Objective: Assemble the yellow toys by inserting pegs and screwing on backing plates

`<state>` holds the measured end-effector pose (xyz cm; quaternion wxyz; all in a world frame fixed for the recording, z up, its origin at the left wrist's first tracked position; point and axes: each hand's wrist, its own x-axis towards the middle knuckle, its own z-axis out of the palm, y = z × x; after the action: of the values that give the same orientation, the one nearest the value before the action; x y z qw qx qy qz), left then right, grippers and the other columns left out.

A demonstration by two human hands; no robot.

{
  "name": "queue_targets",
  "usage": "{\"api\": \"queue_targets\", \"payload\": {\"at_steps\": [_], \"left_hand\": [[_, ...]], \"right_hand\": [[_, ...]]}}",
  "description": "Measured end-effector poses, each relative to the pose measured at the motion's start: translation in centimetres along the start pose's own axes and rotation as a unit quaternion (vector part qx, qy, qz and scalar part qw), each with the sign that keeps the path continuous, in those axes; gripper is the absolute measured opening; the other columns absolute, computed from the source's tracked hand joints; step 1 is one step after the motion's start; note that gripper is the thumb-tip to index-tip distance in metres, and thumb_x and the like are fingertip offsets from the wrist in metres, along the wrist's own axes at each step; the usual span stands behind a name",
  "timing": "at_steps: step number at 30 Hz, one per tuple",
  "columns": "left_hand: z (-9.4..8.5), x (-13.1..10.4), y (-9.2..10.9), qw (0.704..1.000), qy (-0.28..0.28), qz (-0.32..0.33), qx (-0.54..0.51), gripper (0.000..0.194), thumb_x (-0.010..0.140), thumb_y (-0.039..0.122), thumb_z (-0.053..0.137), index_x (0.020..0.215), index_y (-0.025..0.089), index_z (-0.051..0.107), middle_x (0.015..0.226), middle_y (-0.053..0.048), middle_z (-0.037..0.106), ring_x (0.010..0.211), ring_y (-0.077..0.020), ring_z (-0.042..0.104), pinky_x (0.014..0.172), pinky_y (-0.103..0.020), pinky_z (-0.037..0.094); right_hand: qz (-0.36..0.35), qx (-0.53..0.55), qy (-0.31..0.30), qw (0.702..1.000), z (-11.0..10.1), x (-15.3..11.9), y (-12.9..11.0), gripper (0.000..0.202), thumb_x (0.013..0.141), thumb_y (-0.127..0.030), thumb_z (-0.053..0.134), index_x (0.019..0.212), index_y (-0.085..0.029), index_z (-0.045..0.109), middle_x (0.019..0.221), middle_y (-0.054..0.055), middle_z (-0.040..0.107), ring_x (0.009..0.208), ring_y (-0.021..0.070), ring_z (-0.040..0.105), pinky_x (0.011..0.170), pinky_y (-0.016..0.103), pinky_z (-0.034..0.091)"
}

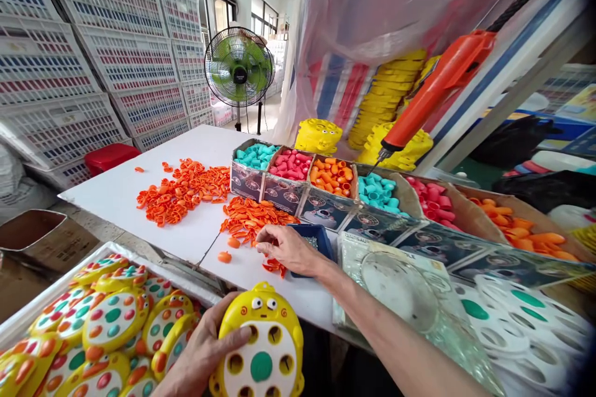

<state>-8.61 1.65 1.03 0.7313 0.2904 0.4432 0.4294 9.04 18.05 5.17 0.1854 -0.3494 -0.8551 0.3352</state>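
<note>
My left hand [209, 344] holds a yellow toy [261, 367] with a cartoon face, a white round plate, a green centre and several open holes; the thumb lies on its front. My right hand [288, 249] reaches to the edge of a pile of orange parts [251, 216], beside a dark blue tray [323, 242]. Its fingers are bent and pressed together; whatever is between the fingertips is too small to make out. Two loose orange pieces [225, 257] lie left of that hand.
Boxes of teal, pink and orange caps [333, 177] line the table's back. A red screwdriver [437, 90] hangs at the right. Finished-looking toys [114, 316] fill a crate at lower left. White perforated plates [521, 322] lie at right. A fan [239, 74] stands behind.
</note>
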Motion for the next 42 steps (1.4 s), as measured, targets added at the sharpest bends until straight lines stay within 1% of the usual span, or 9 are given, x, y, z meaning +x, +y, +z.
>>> {"api": "queue_targets", "payload": {"at_steps": [5,11,17,24,28,30,35,38,42], "left_hand": [[0.9,0.1,0.6,1.000,-0.009,0.009,0.023,0.058,0.076,0.042,0.085,0.124,0.019,0.061,0.103,-0.009,0.080,0.085,-0.0256,0.077,0.071,-0.029,0.058],[2.4,-0.2,0.9,0.998,0.001,0.020,0.063,0.054,0.074,0.044,0.086,0.116,0.018,0.064,0.093,-0.006,0.079,0.079,-0.0229,0.074,0.065,-0.025,0.056],[3.0,-0.4,0.6,0.990,0.012,0.033,0.137,0.058,0.075,0.048,0.084,0.121,0.020,0.063,0.097,-0.006,0.079,0.084,-0.0248,0.073,0.068,-0.026,0.057],[2.7,-0.3,0.6,0.947,0.010,0.093,0.308,0.050,0.082,0.045,0.078,0.125,0.023,0.066,0.108,-0.004,0.078,0.095,-0.0275,0.072,0.077,-0.026,0.059],[3.0,-0.6,1.3,0.933,-0.021,0.091,0.348,0.048,0.086,0.044,0.075,0.128,0.024,0.065,0.112,-0.004,0.078,0.096,-0.0273,0.072,0.080,-0.027,0.058],[3.0,-0.9,1.5,0.919,-0.011,0.090,0.384,0.050,0.085,0.044,0.075,0.130,0.025,0.065,0.115,-0.005,0.077,0.100,-0.0282,0.071,0.084,-0.027,0.056],[3.2,-1.4,2.2,0.879,0.040,0.100,0.465,0.047,0.083,0.044,0.077,0.127,0.029,0.068,0.109,-0.002,0.078,0.096,-0.0268,0.071,0.084,-0.026,0.054],[3.4,-1.3,2.5,0.891,0.026,0.099,0.442,0.044,0.084,0.041,0.076,0.125,0.029,0.068,0.108,-0.001,0.078,0.095,-0.0258,0.071,0.083,-0.026,0.055],[3.1,-1.1,2.8,0.948,-0.027,0.070,0.309,0.047,0.081,0.042,0.078,0.123,0.025,0.067,0.107,-0.003,0.079,0.095,-0.0281,0.073,0.078,-0.028,0.058]], "right_hand": [[0.001,0.126,-0.035,0.991,-1.3,-4.4,-2.5,0.017,0.097,-0.031,0.063,0.096,-0.018,0.074,0.087,0.001,0.075,0.077,0.0141,0.067,0.067,0.023,0.048],[-0.051,0.053,0.020,0.997,-0.9,-7.4,-3.1,0.016,0.098,-0.026,0.063,0.092,-0.021,0.077,0.095,0.003,0.076,0.089,0.0164,0.069,0.084,0.027,0.050],[-0.064,0.080,0.063,0.993,-0.2,-8.6,-2.2,0.014,0.096,-0.026,0.066,0.094,-0.022,0.079,0.096,0.004,0.074,0.092,0.0174,0.067,0.086,0.029,0.051],[0.000,0.141,0.062,0.988,-0.8,-9.5,-2.1,0.008,0.088,-0.029,0.075,0.092,-0.021,0.077,0.095,0.002,0.071,0.088,0.0162,0.064,0.078,0.027,0.049],[0.040,0.193,-0.028,0.980,-1.5,-10.1,-2.3,0.020,0.093,-0.033,0.067,0.106,-0.021,0.075,0.096,0.002,0.075,0.084,0.0162,0.066,0.075,0.026,0.049],[0.053,0.209,-0.057,0.975,-1.7,-10.4,-2.5,0.022,0.094,-0.036,0.065,0.105,-0.020,0.075,0.092,0.002,0.076,0.081,0.0163,0.066,0.072,0.025,0.048],[0.039,0.168,0.004,0.985,-1.0,-10.7,-3.2,0.021,0.096,-0.034,0.060,0.094,-0.019,0.075,0.086,0.001,0.075,0.078,0.0155,0.064,0.068,0.023,0.044],[0.040,0.182,0.022,0.982,-0.4,-10.5,-3.0,0.021,0.096,-0.034,0.060,0.092,-0.019,0.075,0.081,0.001,0.073,0.073,0.0148,0.062,0.065,0.023,0.044],[0.069,0.297,-0.039,0.951,-0.8,-10.3,-2.4,0.027,0.092,-0.041,0.066,0.101,-0.018,0.077,0.093,0.003,0.076,0.082,0.0168,0.067,0.070,0.023,0.048]]}}
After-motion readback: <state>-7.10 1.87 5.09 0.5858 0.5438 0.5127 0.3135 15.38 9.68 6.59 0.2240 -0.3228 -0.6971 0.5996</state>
